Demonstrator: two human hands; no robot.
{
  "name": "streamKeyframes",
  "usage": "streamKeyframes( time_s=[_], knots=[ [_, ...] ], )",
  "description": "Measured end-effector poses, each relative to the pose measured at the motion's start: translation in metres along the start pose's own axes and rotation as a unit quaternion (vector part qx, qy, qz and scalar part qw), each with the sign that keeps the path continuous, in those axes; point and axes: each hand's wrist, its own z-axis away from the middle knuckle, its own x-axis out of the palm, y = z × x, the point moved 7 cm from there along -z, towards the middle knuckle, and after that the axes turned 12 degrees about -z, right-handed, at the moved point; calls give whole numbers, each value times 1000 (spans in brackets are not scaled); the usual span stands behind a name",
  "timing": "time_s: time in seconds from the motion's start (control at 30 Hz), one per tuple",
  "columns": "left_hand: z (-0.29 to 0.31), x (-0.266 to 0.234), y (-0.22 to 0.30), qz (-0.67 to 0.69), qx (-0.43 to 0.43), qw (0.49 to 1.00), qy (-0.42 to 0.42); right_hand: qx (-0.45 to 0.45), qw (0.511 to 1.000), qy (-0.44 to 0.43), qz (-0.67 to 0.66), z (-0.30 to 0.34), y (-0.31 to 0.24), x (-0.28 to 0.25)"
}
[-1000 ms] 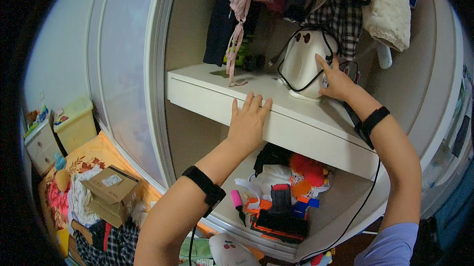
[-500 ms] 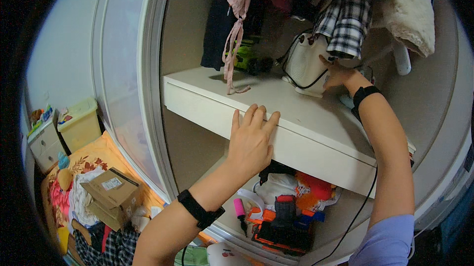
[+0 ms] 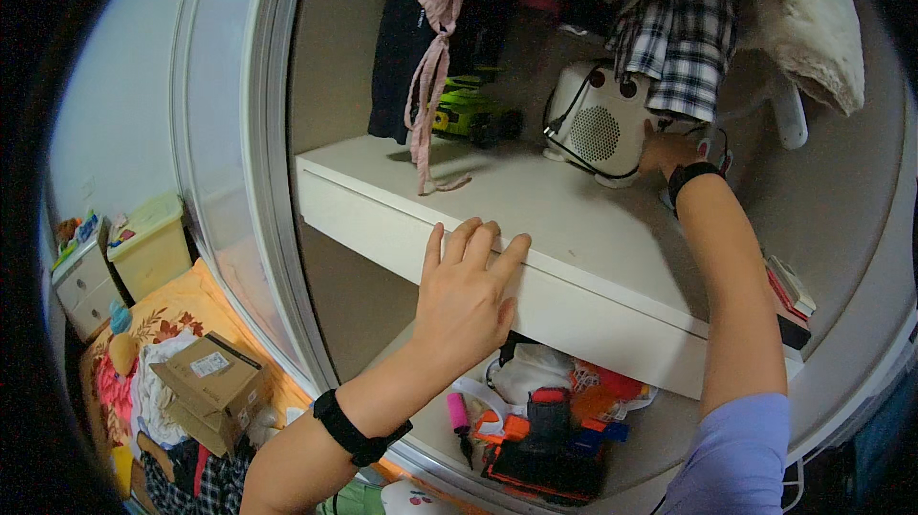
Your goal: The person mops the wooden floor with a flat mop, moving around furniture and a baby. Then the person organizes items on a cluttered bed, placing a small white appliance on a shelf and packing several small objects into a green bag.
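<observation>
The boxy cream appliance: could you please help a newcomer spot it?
Find the long white wardrobe shelf. There, partly behind the hanging black-and-white checked garment, stands the boxy cream appliance. Only it shows a round dotted grille under two dark spots.

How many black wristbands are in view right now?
2. One black wristband is on the arm of the left hand, touching the shelf; the other is on the arm of the right hand, beside the white appliance.
</observation>
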Motion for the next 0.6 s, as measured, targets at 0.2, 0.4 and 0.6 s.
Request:
streamKeyframes(
  time_s=[0.2,0.4,0.6],
  knots=[
    [-7,-2,-4,8,26,999,27,-53,998,-4,20,-23,-14,12],
    [-11,3,-6,10,30,999,41,-80,996,-24,24,-34,-25,34],
    [-11,5,-10,29,26,997,63,-53,996,-48,57,-26,-29,39]
  ],
)
